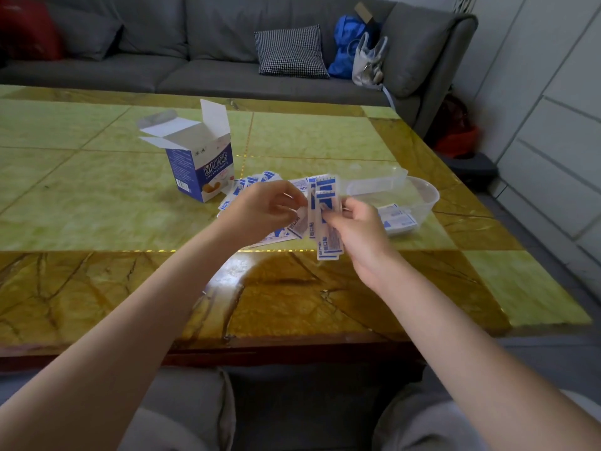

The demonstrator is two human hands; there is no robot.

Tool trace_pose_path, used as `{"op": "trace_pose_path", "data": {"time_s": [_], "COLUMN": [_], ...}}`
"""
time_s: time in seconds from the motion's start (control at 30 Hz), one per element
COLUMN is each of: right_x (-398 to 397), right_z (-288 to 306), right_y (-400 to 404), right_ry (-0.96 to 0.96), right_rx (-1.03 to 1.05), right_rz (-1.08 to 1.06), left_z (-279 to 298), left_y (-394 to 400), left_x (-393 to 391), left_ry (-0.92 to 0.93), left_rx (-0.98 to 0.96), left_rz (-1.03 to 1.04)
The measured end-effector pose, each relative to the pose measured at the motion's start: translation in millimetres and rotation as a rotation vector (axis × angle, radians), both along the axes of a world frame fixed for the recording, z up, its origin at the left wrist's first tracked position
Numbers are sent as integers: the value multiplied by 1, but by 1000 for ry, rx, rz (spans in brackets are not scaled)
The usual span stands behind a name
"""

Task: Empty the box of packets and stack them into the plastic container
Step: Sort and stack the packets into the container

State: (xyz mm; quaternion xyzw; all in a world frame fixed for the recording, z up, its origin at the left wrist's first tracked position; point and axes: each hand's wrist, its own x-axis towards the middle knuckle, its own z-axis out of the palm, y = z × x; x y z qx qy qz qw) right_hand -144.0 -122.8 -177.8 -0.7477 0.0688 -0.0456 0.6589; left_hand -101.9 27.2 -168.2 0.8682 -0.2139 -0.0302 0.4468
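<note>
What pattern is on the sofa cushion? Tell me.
A small black-and-white check on the cushion, clearest in the head view.

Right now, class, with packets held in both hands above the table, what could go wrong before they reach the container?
1. The packets are fanned unevenly between the left hand and the right hand; some may slip out.
2. The loose packets on the table could be swept off its near edge.
3. The lid rests across the plastic container, narrowing the opening.
</note>
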Motion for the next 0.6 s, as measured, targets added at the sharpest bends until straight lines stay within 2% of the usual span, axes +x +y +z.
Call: {"op": "trace_pose_path", "data": {"time_s": [0.1, 0.17, 0.27, 0.33, 0.37, 0.47, 0.6], "right_x": [7, 9, 8, 5, 3, 1, 2], "right_z": [3, 5, 7, 6, 4, -2, -5], "right_y": [-2, -3, -9, -11, -11, -10, -6], "right_ry": [-56, -116, -310, -378, -355, -216, -18], "right_rx": [-50, -187, -693, -963, -1016, -946, -642], "right_rz": [-86, -108, -63, 21, 59, 121, 118], "left_z": [-2, -6, -16, -22, -24, -24, -25], "left_y": [10, 19, 23, 20, 19, 17, 18], "left_x": [5, 9, 11, 12, 12, 15, 15], "left_ry": [-122, -203, -143, -112, -108, -47, -65], "left_rx": [75, 241, 540, 582, 567, 501, 537], "left_rz": [90, 142, 73, 37, 39, 70, 117]}}
